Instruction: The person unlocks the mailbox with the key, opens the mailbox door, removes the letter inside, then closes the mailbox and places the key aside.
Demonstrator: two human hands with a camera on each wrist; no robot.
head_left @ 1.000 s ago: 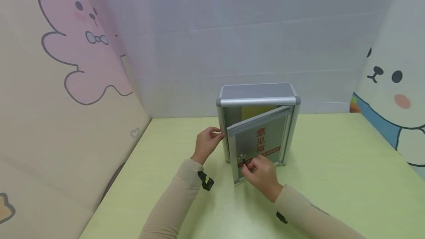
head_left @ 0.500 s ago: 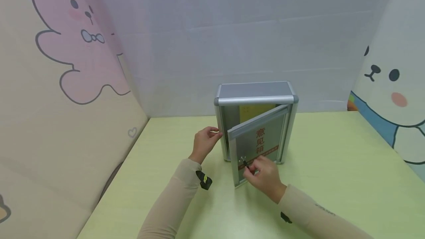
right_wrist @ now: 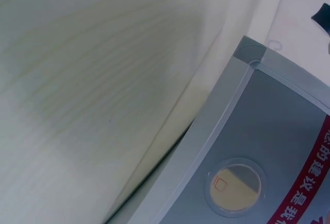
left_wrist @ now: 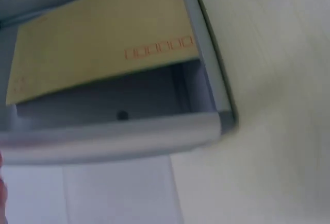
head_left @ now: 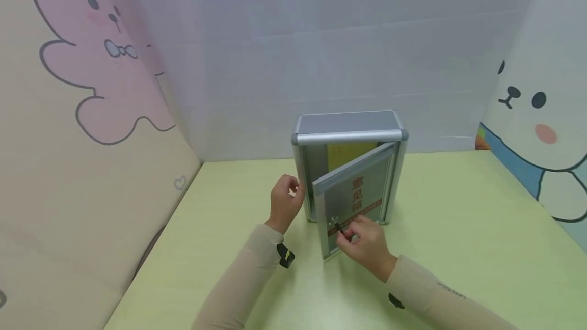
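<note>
A grey suggestion box (head_left: 348, 122) with silver edges stands upright on the table. Its front door (head_left: 338, 198), marked with red characters, is hinged at the right and swung partway outward. A black-headed key (head_left: 338, 227) sits at the lock low on the door's free side; my right hand (head_left: 367, 244) pinches its head. My left hand (head_left: 285, 202) is at the box's left edge with fingers loosely curled, holding nothing; whether it touches the frame is unclear. Inside the box is a yellow-brown envelope (left_wrist: 103, 33) with a row of red squares. Both hands are mostly outside the wrist views.
The pale green table (head_left: 458, 228) extends around the box. Behind it hangs a whitish curtain (head_left: 348, 55). Cartoon-printed cloth walls (head_left: 128, 187) rise at both sides. In the right wrist view, a round clear window (right_wrist: 236, 188) shows in a grey panel of the box.
The door has swung slightly wider, with my right hand staying on the key. My left hand's fingers have drawn back from the box's left edge and curled in.
</note>
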